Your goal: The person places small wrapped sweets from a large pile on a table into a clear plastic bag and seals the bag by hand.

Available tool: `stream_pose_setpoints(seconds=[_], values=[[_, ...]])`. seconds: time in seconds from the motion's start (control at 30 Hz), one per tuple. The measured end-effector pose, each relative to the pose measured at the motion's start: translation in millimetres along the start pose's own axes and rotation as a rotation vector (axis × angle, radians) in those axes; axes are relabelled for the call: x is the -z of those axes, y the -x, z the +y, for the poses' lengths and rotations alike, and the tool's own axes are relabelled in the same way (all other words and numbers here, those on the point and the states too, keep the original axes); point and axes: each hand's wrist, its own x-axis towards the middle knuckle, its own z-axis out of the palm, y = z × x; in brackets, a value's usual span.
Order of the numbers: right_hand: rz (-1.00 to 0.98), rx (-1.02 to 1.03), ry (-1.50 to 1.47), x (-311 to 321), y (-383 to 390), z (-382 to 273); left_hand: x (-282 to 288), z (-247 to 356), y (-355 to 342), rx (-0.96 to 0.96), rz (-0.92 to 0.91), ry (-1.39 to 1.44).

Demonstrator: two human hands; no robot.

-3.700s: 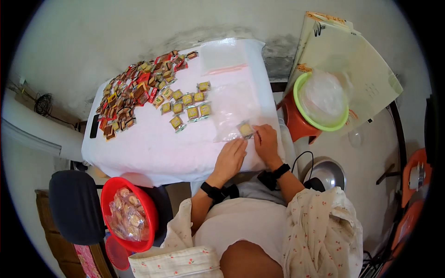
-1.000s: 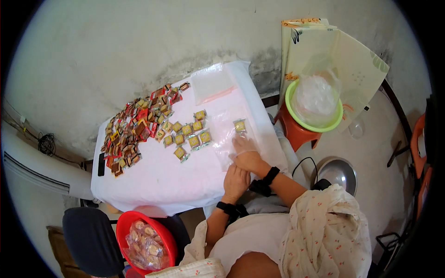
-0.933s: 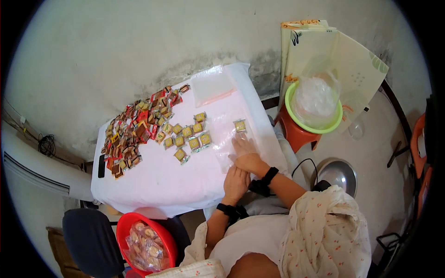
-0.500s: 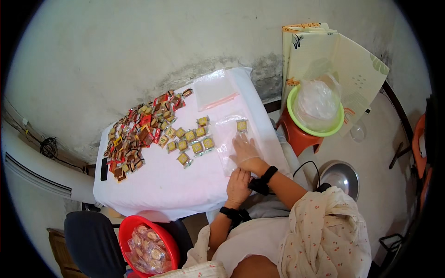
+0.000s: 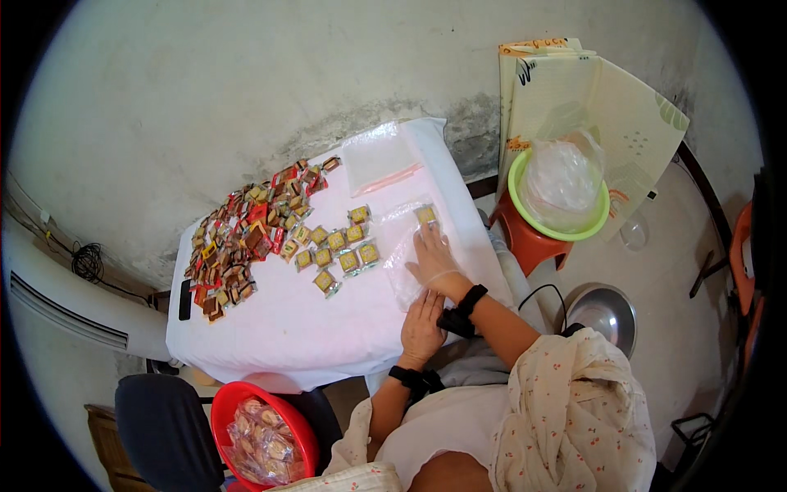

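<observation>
Here, inside clear bag [image 5: 398,261], wrapped biscuit [image 5: 425,213] is touched by right hand [image 5: 436,261], fingers spread; left hand [image 5: 421,330], grip undetermined.

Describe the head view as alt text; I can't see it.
Right hand, seemingly inside a clear bag on a white-covered table, fingertips at a yellow wrapped snack; left hand close by its wrist. More wrapped snacks lie to the left.

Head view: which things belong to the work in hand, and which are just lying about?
Likely work things: left hand, right hand, clear plastic bag, wrapped square biscuits, flat bags.
Likely just lying about: black phone, coiled cable, steel basin.
</observation>
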Motion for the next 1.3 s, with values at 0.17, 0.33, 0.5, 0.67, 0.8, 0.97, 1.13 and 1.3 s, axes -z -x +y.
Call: stream_pose_setpoints(seconds=[0.17,0.33,0.5,0.67,0.8,0.97,1.13,1.3], values=[[0.041,-0.011,-0.006,-4,-5,0,1,2,0,0.016,0.001,0.015],[-0.036,-0.047,-0.082,10,-4,-4,-2,-2,1,-0.002,0.007,-0.014],[-0.008,-0.08,0.018,3,-4,-3,-2,-1,1,0.012,-0.019,-0.014],[-0.023,-0.087,0.071,-2,-11,1,-1,0,0,0.031,-0.018,-0.012],[-0.031,-0.084,0.079,-3,-15,2,-1,1,-2,0.04,0.043,0.008],[0.001,-0.086,0.033,-1,-17,2,4,0,-6,0.074,0.027,0.017],[-0.012,-0.04,0.083,-9,-18,17,3,-1,-13,0.05,0.004,0.006],[-0.229,0.15,0.082,-9,23,-3,-4,-15,2,0.132,-0.06,-0.017]])
